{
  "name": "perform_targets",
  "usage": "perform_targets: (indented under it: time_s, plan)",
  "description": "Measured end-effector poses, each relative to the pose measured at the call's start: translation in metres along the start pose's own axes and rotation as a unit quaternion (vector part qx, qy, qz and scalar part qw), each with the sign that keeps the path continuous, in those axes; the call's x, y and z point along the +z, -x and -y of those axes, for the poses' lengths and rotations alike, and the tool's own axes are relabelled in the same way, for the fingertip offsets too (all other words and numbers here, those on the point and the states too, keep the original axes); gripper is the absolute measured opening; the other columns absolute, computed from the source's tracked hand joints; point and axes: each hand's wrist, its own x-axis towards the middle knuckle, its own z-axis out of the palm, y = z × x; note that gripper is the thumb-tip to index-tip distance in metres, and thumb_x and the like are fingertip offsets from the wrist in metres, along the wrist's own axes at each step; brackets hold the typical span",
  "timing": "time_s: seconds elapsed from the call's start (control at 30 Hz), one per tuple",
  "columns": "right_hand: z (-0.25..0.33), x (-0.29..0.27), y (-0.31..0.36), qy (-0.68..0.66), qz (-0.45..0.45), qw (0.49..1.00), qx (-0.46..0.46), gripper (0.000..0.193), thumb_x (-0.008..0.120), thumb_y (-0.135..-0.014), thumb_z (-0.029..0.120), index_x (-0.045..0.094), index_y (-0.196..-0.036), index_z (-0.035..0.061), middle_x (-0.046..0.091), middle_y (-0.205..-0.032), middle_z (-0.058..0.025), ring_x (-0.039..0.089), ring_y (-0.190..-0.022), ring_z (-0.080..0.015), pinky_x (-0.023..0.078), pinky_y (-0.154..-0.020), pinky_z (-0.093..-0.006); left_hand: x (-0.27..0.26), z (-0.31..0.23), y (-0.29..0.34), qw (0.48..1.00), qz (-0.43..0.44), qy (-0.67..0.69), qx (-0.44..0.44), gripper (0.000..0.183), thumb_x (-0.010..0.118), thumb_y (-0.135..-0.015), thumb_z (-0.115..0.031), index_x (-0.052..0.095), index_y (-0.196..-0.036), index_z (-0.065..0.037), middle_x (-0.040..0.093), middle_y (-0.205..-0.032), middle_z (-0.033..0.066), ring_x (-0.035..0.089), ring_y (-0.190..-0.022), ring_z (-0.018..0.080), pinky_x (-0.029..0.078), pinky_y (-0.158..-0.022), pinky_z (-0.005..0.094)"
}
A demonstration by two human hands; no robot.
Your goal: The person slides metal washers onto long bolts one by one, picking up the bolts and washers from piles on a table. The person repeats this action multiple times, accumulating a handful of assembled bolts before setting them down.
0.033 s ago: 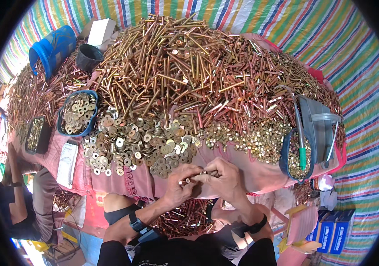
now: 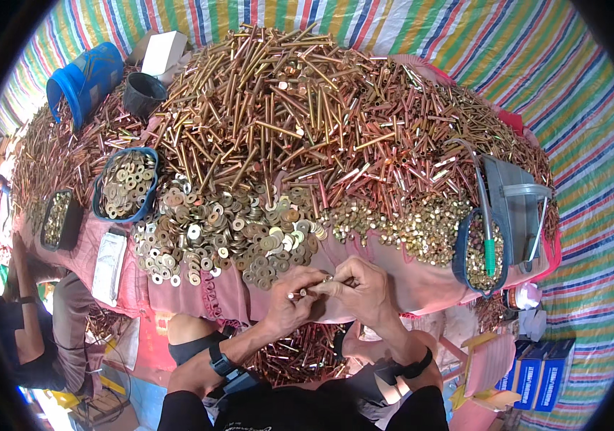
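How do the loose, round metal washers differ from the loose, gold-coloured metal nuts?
The round metal washers are flat discs; the gold-coloured metal nuts are small and chunky. Each washer is wider than a nut. The washers lie to the left, the nuts to the right. Both are heaped on pink cloth.

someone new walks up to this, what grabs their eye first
Probably the heap of brassy and reddish bolts across the middle, with flat washers and small nuts spread along its near edge. Next come the left hand, holding small metal pieces, and the right hand close beside it, both over the pink cloth at the near side. The blue bucket tipped at the upper left stands out too.
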Motion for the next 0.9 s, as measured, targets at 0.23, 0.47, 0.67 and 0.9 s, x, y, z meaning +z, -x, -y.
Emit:
perform_targets:
  time_s: [0.23, 0.47, 0.67, 0.9]
  plan:
    - [-0.001, -0.001, 0.001, -0.013, 0.028, 0.997, -0.073, 0.035, 0.088, -0.085, 0.022, 0.07, -0.108, 0.0024, 0.07, -0.097, -0.0117, 0.072, -0.084, -0.0204, 0.057, -0.072, -0.0356, -0.002, -0.001, 0.001, 0.999, 0.027, -0.037, 0.002, 0.036, 0.068, -0.079, 0.01, 0.073, -0.114, 0.001, 0.072, -0.106, 0.0154, 0.07, -0.098, 0.0308, 0.056, -0.085, 0.0378]
    - [-0.005, 0.001, 0.0, -0.01, -0.002, 0.993, -0.114, 0.033, 0.086, -0.087, 0.021, 0.071, -0.108, 0.0016, 0.073, -0.097, -0.0117, 0.071, -0.08, -0.018, 0.057, -0.068, -0.0324, -0.001, 0.011, 0.003, 1.0, 0.014, -0.009, 0.011, 0.032, 0.07, -0.082, 0.007, 0.073, -0.113, 0.001, 0.072, -0.109, 0.0174, 0.071, -0.096, 0.0316, 0.056, -0.084, 0.0387]
    - [-0.031, -0.017, -0.009, -0.166, 0.078, 0.974, 0.136, 0.022, 0.077, -0.097, 0.016, 0.072, -0.109, -0.0012, 0.075, -0.092, -0.0063, 0.071, -0.078, -0.0127, 0.058, -0.068, -0.0267, -0.001, -0.007, 0.004, 0.994, -0.051, 0.009, -0.101, 0.017, 0.072, -0.094, -0.003, 0.074, -0.11, 0.001, 0.073, -0.103, 0.0171, 0.072, -0.091, 0.0316, 0.056, -0.08, 0.0389]
    - [-0.041, -0.006, -0.024, -0.096, 0.191, 0.962, 0.173, 0.025, 0.066, -0.102, 0.017, 0.071, -0.115, -0.003, 0.075, -0.087, -0.0082, 0.072, -0.079, -0.014, 0.058, -0.069, -0.0306, -0.009, -0.021, -0.004, 0.986, -0.035, -0.12, -0.111, 0.024, 0.071, -0.098, -0.014, 0.07, -0.12, -0.004, 0.072, -0.092, 0.0149, 0.07, -0.078, 0.0294, 0.056, -0.071, 0.0385]
